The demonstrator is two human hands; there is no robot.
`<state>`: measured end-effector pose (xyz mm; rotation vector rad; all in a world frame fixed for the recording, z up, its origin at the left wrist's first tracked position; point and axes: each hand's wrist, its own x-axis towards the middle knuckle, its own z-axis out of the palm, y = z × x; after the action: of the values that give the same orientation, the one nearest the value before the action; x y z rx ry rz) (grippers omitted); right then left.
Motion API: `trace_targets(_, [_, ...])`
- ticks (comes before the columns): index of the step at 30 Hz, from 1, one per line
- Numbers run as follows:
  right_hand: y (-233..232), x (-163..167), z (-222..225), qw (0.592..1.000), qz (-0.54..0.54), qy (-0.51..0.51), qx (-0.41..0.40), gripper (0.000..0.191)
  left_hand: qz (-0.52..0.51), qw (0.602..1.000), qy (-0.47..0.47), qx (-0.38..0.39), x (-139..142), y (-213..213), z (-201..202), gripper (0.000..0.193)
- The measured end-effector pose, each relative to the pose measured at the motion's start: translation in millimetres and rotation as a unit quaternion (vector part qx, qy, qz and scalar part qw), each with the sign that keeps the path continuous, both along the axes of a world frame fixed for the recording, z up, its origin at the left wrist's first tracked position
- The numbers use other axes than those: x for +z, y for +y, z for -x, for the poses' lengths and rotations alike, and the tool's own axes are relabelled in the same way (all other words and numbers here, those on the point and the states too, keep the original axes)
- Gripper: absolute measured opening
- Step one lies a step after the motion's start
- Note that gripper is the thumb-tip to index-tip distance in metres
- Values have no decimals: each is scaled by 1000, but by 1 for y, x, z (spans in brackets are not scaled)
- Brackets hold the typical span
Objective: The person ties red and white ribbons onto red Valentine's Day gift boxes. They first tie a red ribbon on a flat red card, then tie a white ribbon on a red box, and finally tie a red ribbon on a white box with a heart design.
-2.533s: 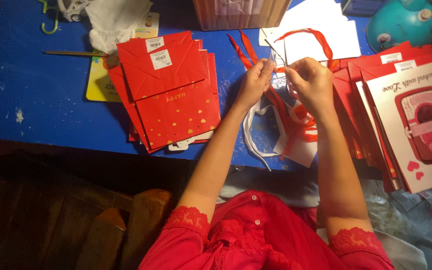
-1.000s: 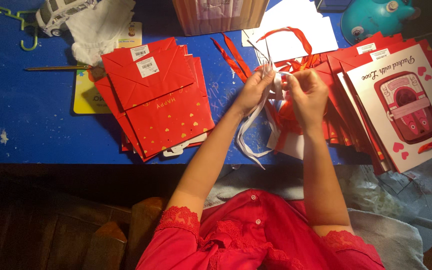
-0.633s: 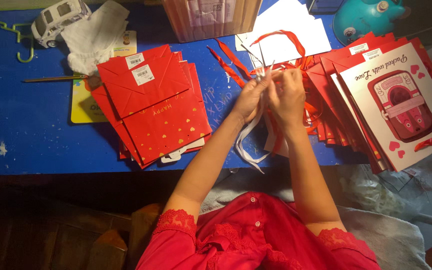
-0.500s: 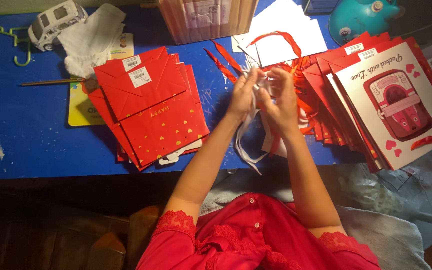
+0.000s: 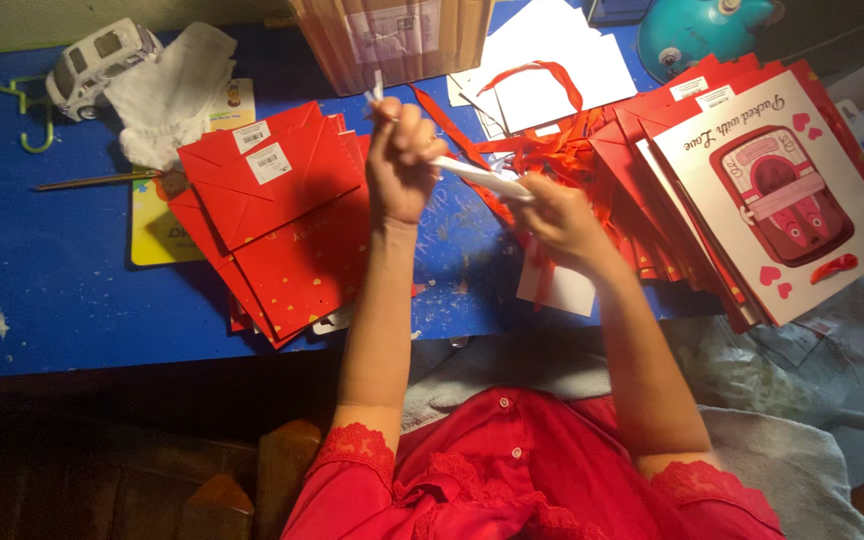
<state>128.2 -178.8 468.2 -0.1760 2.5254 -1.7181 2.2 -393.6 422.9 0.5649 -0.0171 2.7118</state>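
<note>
Left hand (image 5: 404, 160): raised above the blue tabletop (image 5: 52, 290), fingers curled into a fist around one end of a white ribbon (image 5: 477, 174), with short white ends sticking out beyond the knuckles.
Right hand (image 5: 560, 220): lower and to the right of the left, pinched tight on the other end of the same ribbon.
Hands together: apart, the ribbon drawn taut in a slanting line between them.
White ribbon: held in the air over the middle of the tabletop, clear of the surface, running from the left fist down to the right.
Under the right hand: a small white card (image 5: 557, 290) lying flat, with loose red ribbon handles (image 5: 542, 150) tangled just beyond it.
Left of the left forearm: a fanned stack of red gift bags (image 5: 282, 230), flat, with white stickers on the top ones.
Right of the hands: a second fanned stack of flat bags, topped by a white bag with a red and pink picture (image 5: 772, 190).
Far middle: a brown cardboard box (image 5: 392, 40), and white paper sheets (image 5: 552, 65) beside it.
Far right: a teal rounded object (image 5: 717, 30).
Far left: a white toy car (image 5: 102, 62), crumpled white cloth (image 5: 177, 90), a green hook (image 5: 7, 95), a thin brush (image 5: 97, 181) and a yellow card (image 5: 157, 235) partly under the red bags.
Near edge: the person's red lace-cuffed sleeves (image 5: 352, 460).
</note>
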Motion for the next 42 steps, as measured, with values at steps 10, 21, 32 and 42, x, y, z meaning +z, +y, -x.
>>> trace_targets(10, [57, 21, -46, 996, -60, -47, -56, 22, 64, 995, -81, 8, -77, -10, 33, 18])
trace_targets(21, [44, 32, -76, 977, -38, -170, 119, 36, 212, 965, -156, -4, -92, 0, 27, 26])
trace_targets(32, [-4, 54, -71, 981, -128, -100, 103, 41, 277, 947, -158, 31, -77, -2, 15, 26])
trace_targets(42, [14, 6, -43, 925, -331, 165, -82, 50, 359, 921, -141, 49, -60, 18, 1, 26])
